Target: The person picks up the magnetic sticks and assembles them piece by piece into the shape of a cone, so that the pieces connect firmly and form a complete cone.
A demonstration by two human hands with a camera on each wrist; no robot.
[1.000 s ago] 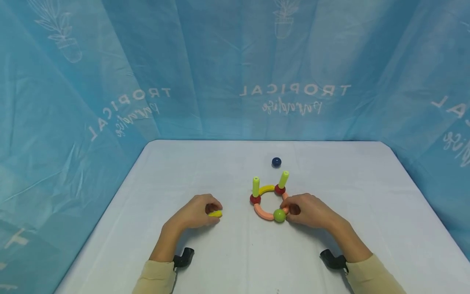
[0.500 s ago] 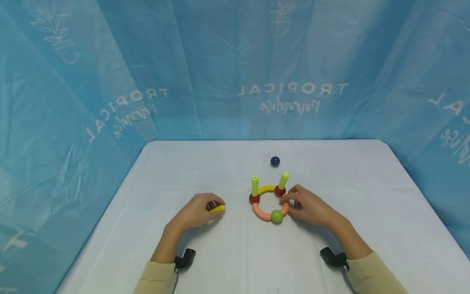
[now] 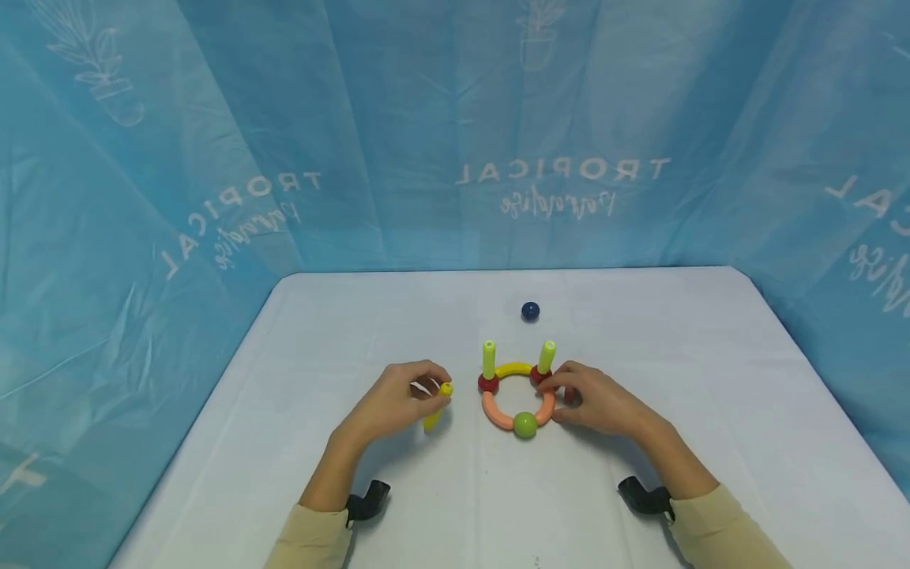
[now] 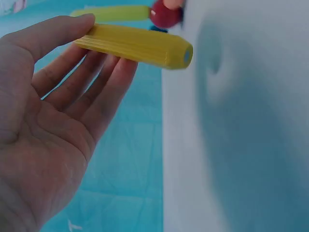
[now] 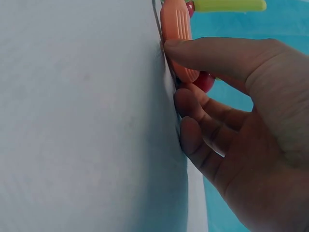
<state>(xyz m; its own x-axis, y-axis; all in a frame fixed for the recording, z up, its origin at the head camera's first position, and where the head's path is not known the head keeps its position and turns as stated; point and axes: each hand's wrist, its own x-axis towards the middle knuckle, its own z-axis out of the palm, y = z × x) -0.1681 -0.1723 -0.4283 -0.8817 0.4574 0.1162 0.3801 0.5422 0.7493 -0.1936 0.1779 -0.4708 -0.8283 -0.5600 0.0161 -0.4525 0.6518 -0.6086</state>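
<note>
In the head view my left hand [image 3: 404, 399] pinches a yellow rod [image 3: 432, 419] between thumb and fingertips, tilted above the table. The left wrist view shows this yellow rod [image 4: 140, 44] with a hole in its end. To its right lies a ring of toy pieces: a yellow curved piece [image 3: 513, 369] at the back, red balls [image 3: 488, 383] carrying upright lime sticks [image 3: 489, 359], a green ball [image 3: 525, 425] at the front, and an orange curved piece [image 3: 495, 412] on the left. My right hand [image 3: 597, 399] pinches the ring's right orange curved piece [image 5: 177, 29].
A dark blue ball [image 3: 530, 311] sits behind the ring on the white table [image 3: 355, 332]. Blue printed curtains [image 3: 398, 158] hang behind and beside the table. A black wrist camera [image 3: 643, 498] is strapped to each wrist.
My left hand has moved right toward the ring, turning the yellow rod more upright. My right hand has slid its grip along the orange piece, and the ring's front has shifted left.
</note>
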